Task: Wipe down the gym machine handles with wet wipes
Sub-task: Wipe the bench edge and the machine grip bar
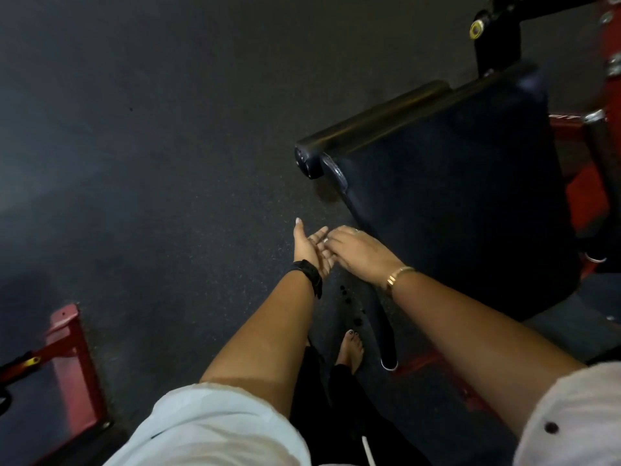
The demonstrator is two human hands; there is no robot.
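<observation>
Two hands meet above the dark floor [151,163], just beside the near-left corner of the black seat pad [453,196]. The left hand [309,247] lies palm up, its fingers relaxed and spread, with nothing plain to see in it. The right hand [359,250] is palm down, its fingers [332,242] bent onto the left fingertips; whether they pinch a wipe is too blurred to tell. A black handle [383,327] runs from under the right wrist toward a bare foot [351,348], its upper part hidden. The red frame [74,358] is cut off at the picture's edges.
</observation>
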